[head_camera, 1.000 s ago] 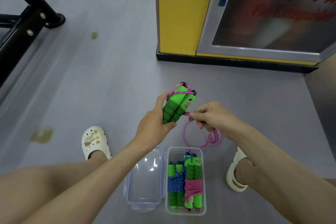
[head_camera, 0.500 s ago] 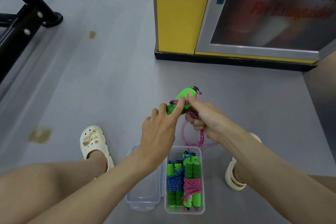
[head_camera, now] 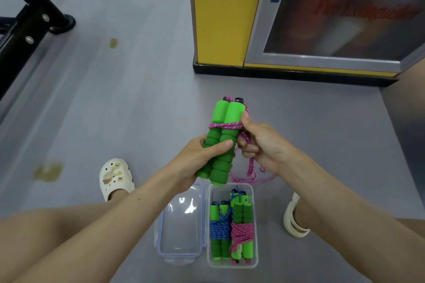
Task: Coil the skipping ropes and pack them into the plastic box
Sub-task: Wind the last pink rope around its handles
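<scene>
My left hand [head_camera: 199,160] grips a pair of green foam skipping rope handles [head_camera: 222,135] held side by side above the floor. A pink rope [head_camera: 226,125] crosses them in one or two turns. My right hand [head_camera: 261,145] pinches that rope beside the handles, and the loose pink rope [head_camera: 251,173] hangs down to the floor behind the box. The clear plastic box [head_camera: 254,246] sits on the floor below. Inside it lie a blue coiled rope [head_camera: 220,230] and a pink coiled rope [head_camera: 242,233], both with green handles.
The box's clear lid [head_camera: 181,225] lies open on the floor left of the box. White clogs [head_camera: 115,178] are on both my feet either side. A yellow pillar [head_camera: 218,14] and glazed cabinet stand ahead. A black metal frame [head_camera: 27,23] is at far left.
The handles have turned from tilted away to nearly upright. My left hand shifted to their lower part, and my right hand brought the pink rope around their right side.
</scene>
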The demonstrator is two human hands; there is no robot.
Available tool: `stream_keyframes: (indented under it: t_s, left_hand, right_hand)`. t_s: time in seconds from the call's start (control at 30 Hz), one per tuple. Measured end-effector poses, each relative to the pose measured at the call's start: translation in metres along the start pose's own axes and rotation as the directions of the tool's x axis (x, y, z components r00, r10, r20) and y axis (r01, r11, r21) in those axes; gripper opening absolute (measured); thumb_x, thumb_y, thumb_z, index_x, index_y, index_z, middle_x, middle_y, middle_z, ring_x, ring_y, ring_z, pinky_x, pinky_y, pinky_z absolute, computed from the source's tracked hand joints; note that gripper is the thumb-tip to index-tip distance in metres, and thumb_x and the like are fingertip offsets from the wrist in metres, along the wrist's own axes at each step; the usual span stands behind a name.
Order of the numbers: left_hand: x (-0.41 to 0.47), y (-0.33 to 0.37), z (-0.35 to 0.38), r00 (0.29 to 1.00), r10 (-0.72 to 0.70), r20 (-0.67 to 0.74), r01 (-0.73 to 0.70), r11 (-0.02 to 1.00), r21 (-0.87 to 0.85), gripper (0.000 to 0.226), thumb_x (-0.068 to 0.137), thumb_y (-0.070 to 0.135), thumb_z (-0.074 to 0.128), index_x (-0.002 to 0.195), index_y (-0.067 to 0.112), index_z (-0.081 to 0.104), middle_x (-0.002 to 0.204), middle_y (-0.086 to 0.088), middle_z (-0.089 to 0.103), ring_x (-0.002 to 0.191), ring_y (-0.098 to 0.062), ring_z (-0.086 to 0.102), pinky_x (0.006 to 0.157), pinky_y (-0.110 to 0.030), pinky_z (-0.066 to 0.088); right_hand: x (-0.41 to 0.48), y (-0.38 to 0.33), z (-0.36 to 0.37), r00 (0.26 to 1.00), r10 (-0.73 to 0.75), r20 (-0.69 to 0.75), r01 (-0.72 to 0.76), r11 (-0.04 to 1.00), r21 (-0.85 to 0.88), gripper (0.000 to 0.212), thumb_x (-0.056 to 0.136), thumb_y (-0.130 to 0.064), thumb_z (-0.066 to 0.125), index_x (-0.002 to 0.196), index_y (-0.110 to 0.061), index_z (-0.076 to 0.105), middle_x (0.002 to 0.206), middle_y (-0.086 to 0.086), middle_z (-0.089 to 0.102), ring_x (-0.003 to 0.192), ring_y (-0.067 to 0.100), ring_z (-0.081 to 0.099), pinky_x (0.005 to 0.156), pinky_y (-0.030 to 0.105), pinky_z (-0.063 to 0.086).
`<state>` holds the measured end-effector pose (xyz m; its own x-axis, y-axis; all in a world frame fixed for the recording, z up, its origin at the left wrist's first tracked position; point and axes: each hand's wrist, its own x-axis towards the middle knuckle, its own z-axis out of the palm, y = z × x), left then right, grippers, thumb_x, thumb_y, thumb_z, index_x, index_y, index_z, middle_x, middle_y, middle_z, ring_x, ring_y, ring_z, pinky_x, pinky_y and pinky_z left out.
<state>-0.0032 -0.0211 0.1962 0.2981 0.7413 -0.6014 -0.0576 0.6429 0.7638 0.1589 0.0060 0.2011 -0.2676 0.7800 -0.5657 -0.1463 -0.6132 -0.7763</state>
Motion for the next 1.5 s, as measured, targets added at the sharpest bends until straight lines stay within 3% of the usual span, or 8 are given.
stream_keyframes:
  t_s: [0.17, 0.43, 0.67, 0.87, 0.93, 1.07, 1.27, 1.5]
  left_hand:
    - [-0.003, 0.006, -0.004, 0.985, -0.115, 0.125, 0.133, 0.981, -0.141, 0.037, 0.074, 0.025, 0.069, 0.109, 0.012, 0.063, 0.104, -0.017, 0.070, 0.091, -0.033, 0.069, 0.062, -0.033, 0.056]
    - [0.012, -0.004, -0.009, 0.956, 0.178, -0.232, -0.083, 0.925, 0.370, 0.029, 0.075, 0.017, 0.079, 0.096, 0.012, 0.059, 0.078, -0.008, 0.068, 0.061, -0.024, 0.067, 0.064, -0.042, 0.060]
    - [0.012, -0.006, -0.009, 0.847, 0.436, -0.304, 0.050, 0.504, 0.862, 0.034, 0.080, 0.042, 0.071, 0.092, 0.020, 0.048, 0.074, 0.002, 0.059, 0.073, -0.025, 0.060, 0.061, -0.034, 0.046]
    - [0.006, -0.009, 0.000, 0.776, 0.602, -0.188, 0.140, 0.126, 0.982, 0.028, 0.094, 0.036, 0.053, 0.113, 0.020, 0.041, 0.082, 0.000, 0.058, 0.066, -0.023, 0.042, 0.057, -0.031, 0.028]
    - [0.006, -0.009, 0.003, 0.772, 0.610, -0.178, 0.174, 0.066, 0.983, 0.025, 0.095, 0.031, 0.050, 0.115, 0.019, 0.040, 0.079, 0.000, 0.052, 0.066, -0.022, 0.041, 0.056, -0.031, 0.028]
    - [0.008, -0.010, 0.007, 0.774, 0.610, -0.166, 0.186, 0.032, 0.982, 0.029, 0.091, 0.022, 0.050, 0.118, 0.019, 0.040, 0.079, 0.001, 0.043, 0.067, -0.021, 0.040, 0.055, -0.031, 0.028]
    - [0.012, -0.024, 0.005, 0.687, 0.726, -0.025, 0.007, 0.027, 1.000, 0.075, 0.072, 0.016, 0.075, 0.140, 0.011, 0.044, 0.078, -0.007, 0.058, 0.060, -0.023, 0.053, 0.045, -0.027, 0.023]
    - [0.015, -0.034, 0.006, 0.722, 0.688, 0.077, -0.142, 0.038, 0.989, 0.083, 0.081, 0.034, 0.068, 0.151, 0.019, 0.025, 0.104, -0.006, 0.056, 0.085, -0.024, 0.057, 0.048, -0.030, 0.038]
  right_hand:
    - [0.001, 0.003, 0.001, 0.999, 0.026, 0.023, -0.028, 0.995, 0.095, 0.042, 0.100, -0.043, 0.033, 0.077, -0.012, 0.051, 0.047, 0.000, 0.044, 0.034, 0.006, 0.025, 0.039, 0.020, 0.025]
    - [0.006, 0.015, 0.002, 0.983, 0.112, -0.143, -0.149, 0.947, -0.284, 0.042, 0.100, -0.035, 0.043, 0.078, -0.004, 0.063, 0.048, 0.003, 0.048, 0.030, 0.005, 0.028, 0.034, 0.017, 0.025]
    - [0.004, 0.016, 0.004, 0.992, 0.099, -0.073, -0.120, 0.909, -0.398, 0.028, 0.098, -0.025, 0.049, 0.089, -0.004, 0.066, 0.050, 0.001, 0.050, 0.036, 0.006, 0.032, 0.040, 0.018, 0.030]
    - [0.002, 0.015, 0.012, 0.998, -0.018, -0.055, -0.021, 0.779, -0.626, 0.022, 0.097, -0.021, 0.050, 0.084, -0.018, 0.067, 0.086, -0.004, 0.063, 0.079, 0.004, 0.054, 0.076, 0.021, 0.040]
    - [0.003, 0.016, 0.016, 1.000, 0.005, -0.019, -0.015, 0.838, -0.546, 0.024, 0.099, -0.017, 0.046, 0.083, -0.015, 0.062, 0.081, 0.001, 0.064, 0.074, 0.009, 0.057, 0.072, 0.019, 0.044]
    - [0.001, 0.016, 0.020, 0.998, 0.058, -0.009, -0.056, 0.896, -0.440, 0.024, 0.101, -0.012, 0.041, 0.086, -0.008, 0.060, 0.064, 0.005, 0.059, 0.044, 0.007, 0.044, 0.046, 0.016, 0.041]
    - [0.002, 0.008, 0.017, 0.999, 0.035, -0.036, -0.045, 0.938, -0.343, 0.019, 0.093, -0.009, 0.049, 0.075, -0.007, 0.055, 0.061, 0.005, 0.054, 0.042, 0.009, 0.028, 0.043, 0.020, 0.022]
    - [0.004, 0.009, 0.012, 0.980, -0.009, -0.198, -0.048, 0.958, -0.283, 0.049, 0.085, -0.054, 0.058, 0.060, -0.013, 0.050, 0.051, 0.002, 0.046, 0.036, 0.007, 0.028, 0.038, 0.019, 0.023]
